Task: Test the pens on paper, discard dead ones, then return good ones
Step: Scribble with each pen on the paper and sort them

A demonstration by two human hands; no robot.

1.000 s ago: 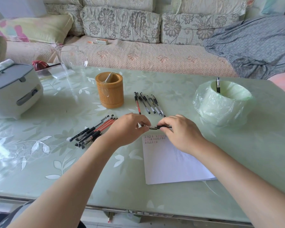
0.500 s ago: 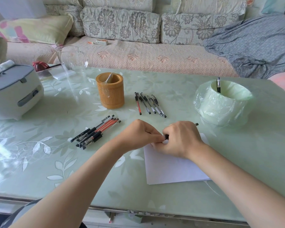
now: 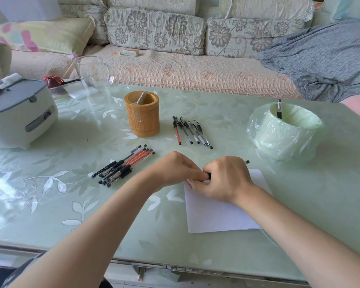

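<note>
The fingers [image 3: 198, 173] of the left hand [image 3: 175, 169] pinch the near end of a black pen [image 3: 208, 175], while the right hand [image 3: 227, 179] is curled round its barrel, with only the tail poking out past the knuckles. Both hands meet at the top edge of the white paper [image 3: 216, 215], which suggests that the cap is being handled right where the test scribble goes. The hands hide whether it is on or off.

Further out, the pens lie sorted by place. A loose pile of pens [image 3: 123, 167], black and red, lies left of the left wrist and is probably waiting to be tested. A neat row of five pens [image 3: 191, 132] lies beyond the hands, just beside the bamboo pen holder [image 3: 142, 113] — likely the good ones, staged for return. To the right stands a bin lined with a green bag [image 3: 285, 132], with one discarded pen [image 3: 279, 109] standing up in it.

On the glass tabletop [image 3: 71, 204] a grey-lidded appliance [image 3: 19, 111] and a clear jug [image 3: 92, 73] stand at the far left, well apart from the work. Nothing blocks the way to the bin or the holder — only the row of pens lies between the hands and the holder.
</note>
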